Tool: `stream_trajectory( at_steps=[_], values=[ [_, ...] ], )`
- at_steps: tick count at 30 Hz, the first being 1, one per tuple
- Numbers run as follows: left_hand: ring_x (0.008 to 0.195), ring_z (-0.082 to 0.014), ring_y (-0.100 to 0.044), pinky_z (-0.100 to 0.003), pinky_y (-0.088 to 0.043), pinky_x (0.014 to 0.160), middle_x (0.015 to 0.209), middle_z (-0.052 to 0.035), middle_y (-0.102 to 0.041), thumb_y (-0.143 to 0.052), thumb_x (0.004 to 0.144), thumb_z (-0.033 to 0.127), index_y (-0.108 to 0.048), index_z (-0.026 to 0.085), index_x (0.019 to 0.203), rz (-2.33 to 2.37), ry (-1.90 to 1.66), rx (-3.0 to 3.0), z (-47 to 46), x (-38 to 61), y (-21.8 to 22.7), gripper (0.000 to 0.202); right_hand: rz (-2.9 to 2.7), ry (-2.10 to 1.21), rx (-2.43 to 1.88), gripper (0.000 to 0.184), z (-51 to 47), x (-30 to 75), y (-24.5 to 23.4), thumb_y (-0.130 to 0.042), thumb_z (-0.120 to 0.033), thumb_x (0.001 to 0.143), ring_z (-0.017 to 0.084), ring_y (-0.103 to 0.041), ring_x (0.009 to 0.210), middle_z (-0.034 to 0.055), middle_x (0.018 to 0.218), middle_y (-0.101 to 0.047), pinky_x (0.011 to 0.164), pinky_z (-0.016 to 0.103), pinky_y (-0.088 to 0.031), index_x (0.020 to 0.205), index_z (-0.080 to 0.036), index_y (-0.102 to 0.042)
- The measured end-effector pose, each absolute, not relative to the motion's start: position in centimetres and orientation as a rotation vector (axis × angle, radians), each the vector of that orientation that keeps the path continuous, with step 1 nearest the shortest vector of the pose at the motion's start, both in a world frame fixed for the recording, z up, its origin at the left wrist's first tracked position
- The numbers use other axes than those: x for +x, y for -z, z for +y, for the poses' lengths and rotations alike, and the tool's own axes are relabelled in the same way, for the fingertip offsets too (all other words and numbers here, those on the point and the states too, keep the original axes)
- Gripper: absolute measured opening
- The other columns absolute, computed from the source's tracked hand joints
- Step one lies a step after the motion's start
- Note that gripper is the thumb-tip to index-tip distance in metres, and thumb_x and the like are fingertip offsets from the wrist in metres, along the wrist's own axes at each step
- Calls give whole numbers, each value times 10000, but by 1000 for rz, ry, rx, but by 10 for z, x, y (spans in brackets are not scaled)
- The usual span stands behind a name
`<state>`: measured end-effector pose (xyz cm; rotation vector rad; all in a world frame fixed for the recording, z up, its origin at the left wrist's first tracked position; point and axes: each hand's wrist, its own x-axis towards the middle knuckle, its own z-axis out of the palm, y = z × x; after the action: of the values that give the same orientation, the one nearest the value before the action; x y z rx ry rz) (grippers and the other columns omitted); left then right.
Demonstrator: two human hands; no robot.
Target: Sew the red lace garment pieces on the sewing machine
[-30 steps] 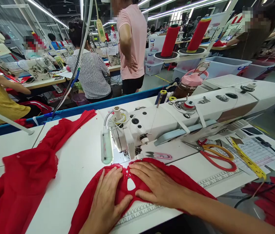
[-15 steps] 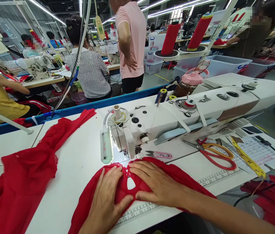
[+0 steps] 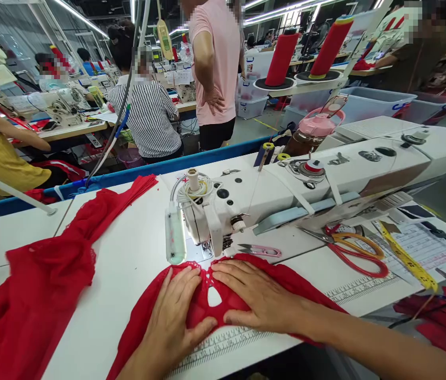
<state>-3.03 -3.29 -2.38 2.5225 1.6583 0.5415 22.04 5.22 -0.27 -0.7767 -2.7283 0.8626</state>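
My left hand (image 3: pixel 173 311) lies flat, fingers spread, on a piece of red lace fabric (image 3: pixel 297 285) at the table's front edge. To its right my right hand (image 3: pixel 258 298) presses flat on the same fabric. A small gap in the lace shows between the two hands. The fabric's far edge reaches under the needle area of a white sewing machine (image 3: pixel 286 192). Neither hand grips anything.
A pile of red fabric (image 3: pixel 44 274) lies on the left of the white table (image 3: pixel 127 253). Pink thread snips (image 3: pixel 260 250), red-and-orange scissors (image 3: pixel 353 248) and a yellow tape measure (image 3: pixel 408 258) lie to the right. Red thread cones (image 3: pixel 282 58), a pink-lidded bottle (image 3: pixel 313 132) and other people stand behind.
Both hands stay flat on the red lace in the same place. Only the camera view has shifted slightly.
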Motion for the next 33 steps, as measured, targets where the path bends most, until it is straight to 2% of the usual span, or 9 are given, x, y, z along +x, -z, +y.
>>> stream_trajectory(
  at_steps=[5, 11, 17, 23, 33],
  values=[
    [1347, -318, -523, -581, -352, 1166, 1464, -128, -550, -651, 883, 490, -365, 212, 1476, 1637, -543, 2530, -30, -33, 22, 715, -2711, -898, -786, 722, 52, 221, 1, -654, -528, 903, 294, -334, 1448, 101, 1567, -404, 1204, 495, -266, 1511, -222, -412],
    [1341, -316, -531, -567, -396, 1141, 1465, -125, -550, -639, 887, 495, -350, 213, 1491, 1654, -541, 2555, -30, -33, 26, 726, -2721, -886, -785, 724, 53, 220, -1, -658, -521, 902, 291, -332, 1451, 119, 1564, -406, 1205, 484, -270, 1502, -188, -426],
    [1331, -300, -542, -548, -348, 1177, 1454, -106, -564, -652, 878, 491, -345, 217, 1498, 1640, -576, 2582, -30, -36, 31, 744, -2721, -914, -799, 724, 53, 219, -5, -659, -516, 902, 289, -333, 1453, 130, 1562, -406, 1212, 477, -253, 1500, -175, -432],
    [1335, -298, -537, -548, -385, 1151, 1460, -105, -559, -633, 892, 483, -328, 214, 1507, 1656, -556, 2598, -30, -37, 33, 738, -2736, -916, -825, 757, 53, 219, -8, -701, -501, 874, 287, -335, 1451, 134, 1562, -404, 1214, 465, -247, 1492, -152, -439],
    [1343, -308, -527, -569, -367, 1161, 1463, -103, -555, -649, 878, 493, -351, 221, 1485, 1654, -547, 2557, -30, -35, 29, 728, -2698, -905, -797, 737, 52, 220, -1, -670, -515, 887, 290, -345, 1444, 116, 1563, -407, 1201, 474, -268, 1507, -205, -421]
  ],
)
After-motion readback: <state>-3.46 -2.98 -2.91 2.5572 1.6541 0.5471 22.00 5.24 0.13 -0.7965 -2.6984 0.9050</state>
